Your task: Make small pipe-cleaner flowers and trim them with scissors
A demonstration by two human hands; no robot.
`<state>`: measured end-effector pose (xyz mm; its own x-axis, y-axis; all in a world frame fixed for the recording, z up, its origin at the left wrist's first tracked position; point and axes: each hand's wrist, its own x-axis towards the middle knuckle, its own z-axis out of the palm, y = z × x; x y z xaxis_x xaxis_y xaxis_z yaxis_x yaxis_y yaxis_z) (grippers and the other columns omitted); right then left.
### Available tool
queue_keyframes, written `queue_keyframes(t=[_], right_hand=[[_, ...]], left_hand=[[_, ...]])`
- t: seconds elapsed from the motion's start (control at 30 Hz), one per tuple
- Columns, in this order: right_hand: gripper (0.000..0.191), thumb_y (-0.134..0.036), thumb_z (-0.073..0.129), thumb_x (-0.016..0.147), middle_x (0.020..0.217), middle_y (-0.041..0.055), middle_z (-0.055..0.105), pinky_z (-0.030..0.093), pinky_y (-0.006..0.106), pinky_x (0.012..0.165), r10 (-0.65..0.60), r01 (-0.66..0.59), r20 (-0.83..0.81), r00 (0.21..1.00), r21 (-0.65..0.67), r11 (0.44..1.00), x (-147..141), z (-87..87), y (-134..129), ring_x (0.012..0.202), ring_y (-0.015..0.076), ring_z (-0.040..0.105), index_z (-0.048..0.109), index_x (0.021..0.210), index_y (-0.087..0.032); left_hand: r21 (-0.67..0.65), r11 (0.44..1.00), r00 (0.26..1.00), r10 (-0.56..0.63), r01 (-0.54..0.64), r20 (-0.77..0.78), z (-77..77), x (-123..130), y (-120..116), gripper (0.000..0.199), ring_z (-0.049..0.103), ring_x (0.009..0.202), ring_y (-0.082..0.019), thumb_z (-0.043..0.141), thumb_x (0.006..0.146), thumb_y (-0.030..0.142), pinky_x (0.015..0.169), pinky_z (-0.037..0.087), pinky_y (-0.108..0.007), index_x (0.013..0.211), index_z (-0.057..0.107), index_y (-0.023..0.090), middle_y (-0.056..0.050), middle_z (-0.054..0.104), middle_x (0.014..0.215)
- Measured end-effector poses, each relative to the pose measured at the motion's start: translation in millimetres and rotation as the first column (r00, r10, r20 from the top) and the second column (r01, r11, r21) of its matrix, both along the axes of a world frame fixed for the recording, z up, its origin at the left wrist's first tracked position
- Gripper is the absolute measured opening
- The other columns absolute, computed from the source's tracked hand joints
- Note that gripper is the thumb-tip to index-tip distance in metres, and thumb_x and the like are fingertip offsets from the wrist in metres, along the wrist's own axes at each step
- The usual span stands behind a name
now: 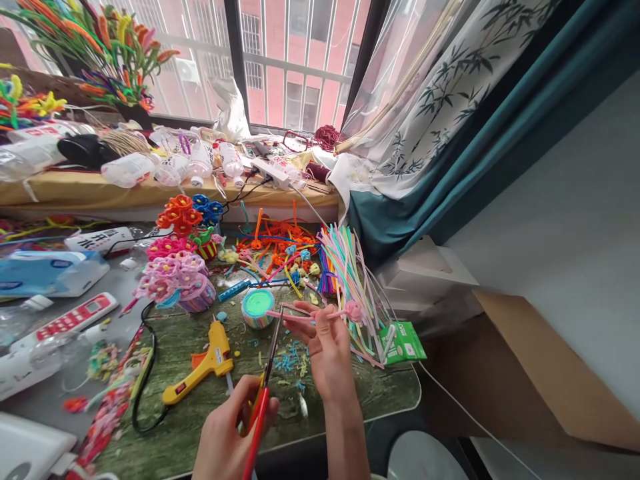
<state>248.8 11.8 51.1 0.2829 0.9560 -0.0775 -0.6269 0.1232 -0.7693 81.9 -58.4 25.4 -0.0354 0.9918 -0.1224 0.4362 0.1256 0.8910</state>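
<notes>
My left hand (pixel 234 425) is wrapped round the handles of red-handled scissors (pixel 258 427), whose narrow blades point away from me. Near their tips the blades meet a thin pink fuzzy stem, just right of a round striped pot (pixel 257 310) with a bright green top. My right hand (pixel 326 343) pinches that stem between thumb and fingers, and a pink fuzzy flower (pixel 354 311) sits at its right end. Blue and yellow fuzzy clippings (pixel 287 360) lie on the green tabletop under the hands.
A yellow glue gun (pixel 215 353) and its black cord lie on the left. Fuzzy flower pots (pixel 175 283) stand behind it. Bundled fuzzy stems (pixel 350 267) and a green packet (pixel 403 342) are at the right. Bottles line the windowsill (pixel 200 187).
</notes>
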Motion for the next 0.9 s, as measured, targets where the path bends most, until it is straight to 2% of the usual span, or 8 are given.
queue_keyframes(t=[0.13, 0.3, 0.37, 0.53, 0.67, 0.8, 0.9], right_hand=[[0.039, -0.063, 0.09, 0.09, 0.117, 0.0064, 0.088, 0.073, 0.048, 0.094, -0.029, 0.029, 0.01, 1.0, -0.002, 1.0, -7, 3.2, 0, 0.094, 0.0299, 0.089, 0.07, 0.09, -0.03], [0.037, -0.062, 0.092, 0.089, 0.117, 0.006, 0.089, 0.073, 0.046, 0.095, -0.022, 0.022, 0.001, 1.0, 0.006, 1.0, -7, 3.7, 0, 0.093, 0.0278, 0.088, 0.074, 0.09, -0.029], [0.038, -0.061, 0.093, 0.088, 0.116, 0.0054, 0.089, 0.073, 0.045, 0.095, -0.02, 0.02, -0.008, 1.0, 0.004, 1.0, -7, 4.4, 0, 0.093, 0.0273, 0.088, 0.073, 0.088, -0.029], [0.038, -0.061, 0.092, 0.089, 0.117, 0.0054, 0.088, 0.072, 0.047, 0.097, -0.008, 0.008, 0.005, 1.0, -0.006, 1.0, -5, 3.0, 0, 0.094, 0.0284, 0.088, 0.072, 0.088, -0.029], [0.04, -0.063, 0.093, 0.087, 0.114, 0.0047, 0.088, 0.072, 0.046, 0.097, -0.006, 0.006, 0.012, 1.0, -0.016, 1.0, -6, 0.9, 0, 0.096, 0.0285, 0.088, 0.071, 0.085, -0.029], [0.042, -0.064, 0.095, 0.084, 0.111, 0.0042, 0.087, 0.072, 0.044, 0.089, -0.023, 0.023, 0.02, 1.0, -0.026, 0.999, -7, 2.9, -3, 0.092, 0.029, 0.088, 0.071, 0.085, -0.029], [0.04, -0.063, 0.092, 0.088, 0.111, 0.0052, 0.086, 0.071, 0.043, 0.088, -0.05, 0.052, 0.056, 0.997, -0.042, 0.998, -5, 0.6, -10, 0.094, 0.0292, 0.087, 0.072, 0.087, -0.029]], left_hand=[[-0.021, 0.999, 1.0, -0.026, 0.026, -0.001, -0.1, -5, 1, 0.064, 0.053, 0.063, -0.018, 0.061, 0.087, 0.092, 0.064, 0.043, -0.027, 0.082, 0.071, 0.029, 0.006, 0.066, 0.071], [-0.064, 0.994, 0.996, -0.09, 0.091, 0.018, 4.9, -12, 5, 0.055, 0.055, 0.062, -0.017, 0.074, 0.083, 0.083, 0.061, 0.044, -0.025, 0.079, 0.07, 0.029, 0.006, 0.064, 0.066], [-0.07, 0.993, 0.996, -0.088, 0.09, 0.026, 6.6, -12, 6, 0.055, 0.052, 0.062, -0.017, 0.073, 0.084, 0.083, 0.061, 0.042, -0.024, 0.079, 0.069, 0.028, 0.007, 0.062, 0.066], [-0.068, 0.997, 0.998, -0.045, 0.047, 0.038, 9.6, -6, 3, 0.059, 0.041, 0.063, -0.015, 0.07, 0.086, 0.085, 0.061, 0.035, -0.025, 0.075, 0.061, 0.028, 0.01, 0.048, 0.065], [-0.062, 0.997, 0.998, -0.049, 0.052, 0.039, 10.5, -6, 4, 0.06, 0.035, 0.063, -0.015, 0.067, 0.088, 0.085, 0.061, 0.036, -0.024, 0.071, 0.057, 0.028, 0.01, 0.039, 0.066], [-0.057, 0.994, 0.995, -0.094, 0.095, 0.02, 8.1, -11, 7, 0.061, 0.038, 0.062, -0.014, 0.068, 0.086, 0.085, 0.059, 0.038, -0.022, 0.07, 0.057, 0.027, 0.01, 0.042, 0.064], [-0.044, 0.992, 0.993, -0.118, 0.118, -0.011, 4.6, -12, 5, 0.065, 0.039, 0.057, -0.013, 0.071, 0.082, 0.086, 0.053, 0.039, -0.021, 0.064, 0.054, 0.026, 0.01, 0.044, 0.059]])
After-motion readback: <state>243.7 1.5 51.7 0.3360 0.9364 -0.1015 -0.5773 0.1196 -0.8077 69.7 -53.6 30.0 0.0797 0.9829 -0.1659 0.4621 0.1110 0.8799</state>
